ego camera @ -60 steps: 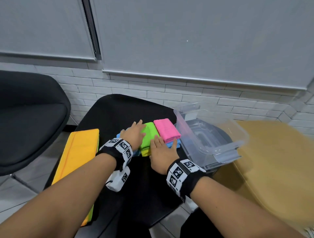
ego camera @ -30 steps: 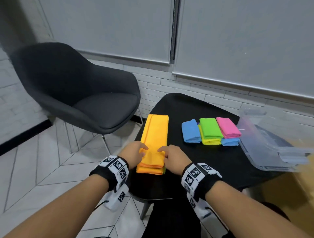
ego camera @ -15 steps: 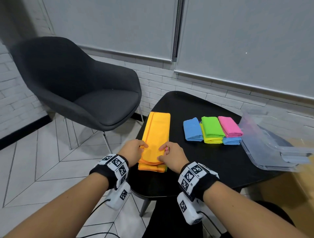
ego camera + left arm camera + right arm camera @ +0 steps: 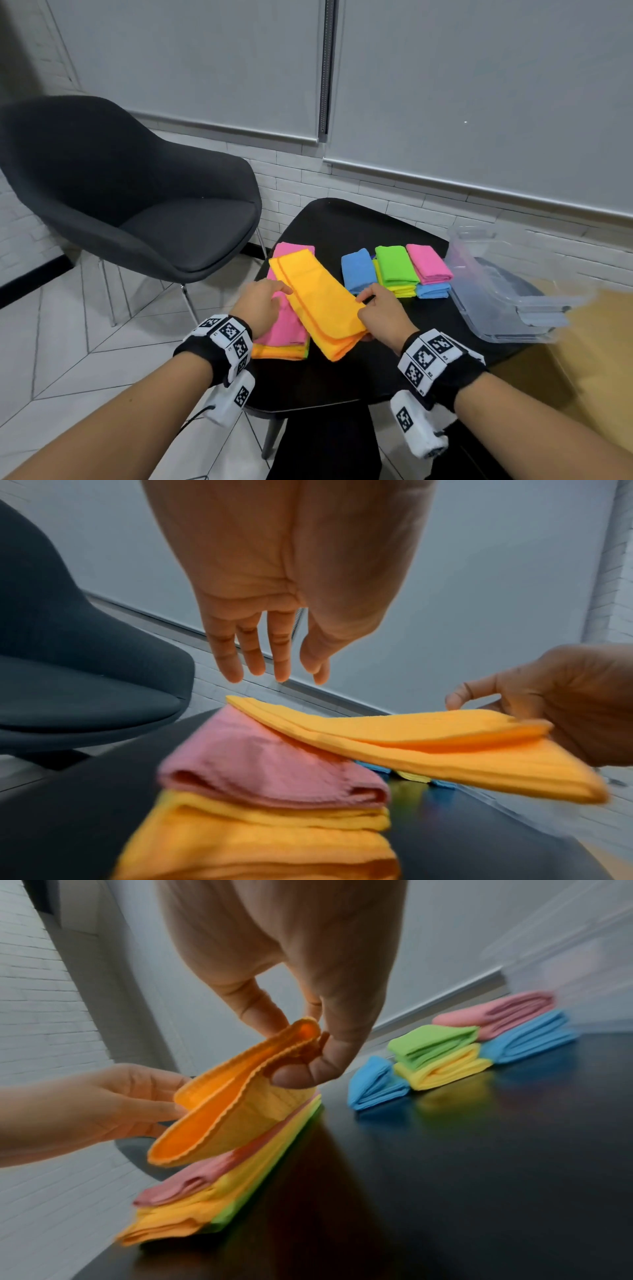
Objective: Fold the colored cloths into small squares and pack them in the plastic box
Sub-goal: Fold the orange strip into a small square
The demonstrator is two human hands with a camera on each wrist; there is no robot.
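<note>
Lower centre of the head view: the right hand (image 4: 382, 313) pinches one edge of the long folded orange cloth (image 4: 317, 305), lifted askew off the stack of unfolded pink, yellow and green cloths (image 4: 284, 337), while the left hand (image 4: 260, 305), fingers spread and relaxed, hovers beside it. The step appears to be taking the next cloth for folding. Next it likely needs laying flat on the black table (image 4: 342, 377) and folding square; the clear plastic box (image 4: 496, 301) waits at right, beside five folded squares (image 4: 397, 270).

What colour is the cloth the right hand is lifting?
Orange cloth, pinched by the right hand; right wrist view shows it best.
</note>
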